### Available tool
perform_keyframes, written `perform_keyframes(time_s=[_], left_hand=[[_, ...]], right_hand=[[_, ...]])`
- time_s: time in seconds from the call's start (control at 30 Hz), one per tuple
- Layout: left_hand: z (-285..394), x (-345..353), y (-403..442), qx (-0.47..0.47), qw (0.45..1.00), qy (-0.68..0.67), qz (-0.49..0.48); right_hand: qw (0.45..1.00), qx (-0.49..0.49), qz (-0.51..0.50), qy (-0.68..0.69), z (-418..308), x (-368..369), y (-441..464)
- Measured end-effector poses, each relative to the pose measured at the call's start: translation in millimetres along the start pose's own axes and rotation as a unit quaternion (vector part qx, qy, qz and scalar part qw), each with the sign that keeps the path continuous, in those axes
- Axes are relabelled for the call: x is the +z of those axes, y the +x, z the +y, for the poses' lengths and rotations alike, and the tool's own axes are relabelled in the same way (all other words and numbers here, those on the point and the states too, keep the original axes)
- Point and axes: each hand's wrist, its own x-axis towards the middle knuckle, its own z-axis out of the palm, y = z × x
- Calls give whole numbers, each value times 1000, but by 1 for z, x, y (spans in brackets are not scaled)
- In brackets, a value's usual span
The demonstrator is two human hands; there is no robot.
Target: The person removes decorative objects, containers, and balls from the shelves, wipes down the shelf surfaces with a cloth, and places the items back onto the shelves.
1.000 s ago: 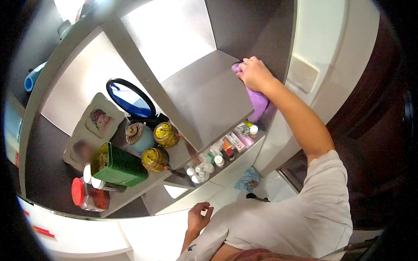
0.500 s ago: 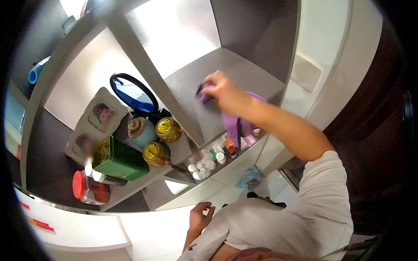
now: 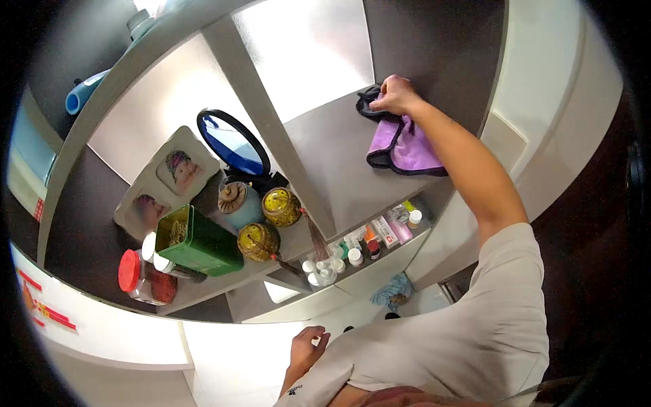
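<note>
Since the earlier frame, the right hand [image 3: 399, 96] and the purple cloth [image 3: 411, 150] had shifted from near the divider [image 3: 271, 115] toward the back right corner of the shelf [image 3: 325, 163]. We saw the right fingers [image 3: 384, 102] pinching the cloth's bunched, black-edged end, while its wider part trailed from them toward the front edge, partly beneath the forearm [image 3: 456, 139]. We judged its long axis to run roughly from that corner toward the front right. Our right hand was clearly nearer; our left hand [image 3: 308, 347] hung well apart, loosely curled, nothing visible in its grasp.
</note>
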Motion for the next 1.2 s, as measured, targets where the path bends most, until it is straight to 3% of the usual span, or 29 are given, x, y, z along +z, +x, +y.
perform_keyframes(time_s=[0.13,0.17,0.27,0.3,0.43,0.53,0.57,0.8,0.93,0.97,1.07,1.13,1.2], left_hand=[[-3,-5,4,0,1000,21,2],[-2,-5,5,-3,1000,25,4],[4,-7,12,-23,999,22,10],[7,-7,13,-33,999,18,10],[11,-4,13,-57,998,24,5],[7,-1,9,-50,998,33,31],[6,0,6,-56,997,32,40],[1,-2,-13,-108,992,33,65],[0,-4,-21,-142,985,19,95],[-1,-4,-23,-145,985,20,93],[-2,0,-21,-142,986,15,85],[0,0,-22,-137,988,1,75],[0,1,-16,-103,993,14,57]], right_hand=[[950,-111,95,-276,-9,26,-14],[938,-114,55,-323,-10,32,-9],[947,-88,17,-308,1,46,17],[916,-115,-79,-375,1,43,32],[970,30,79,-229,-17,52,45],[981,116,75,-139,-34,52,62],[976,55,49,-204,-54,34,33],[921,-98,207,-317,-18,64,76],[959,11,186,-213,-28,70,90],[973,5,105,-204,-32,67,95],[972,-24,103,-209,-39,71,95],[963,-85,15,-256,-44,69,91],[943,-222,-51,-242,-66,50,49]])
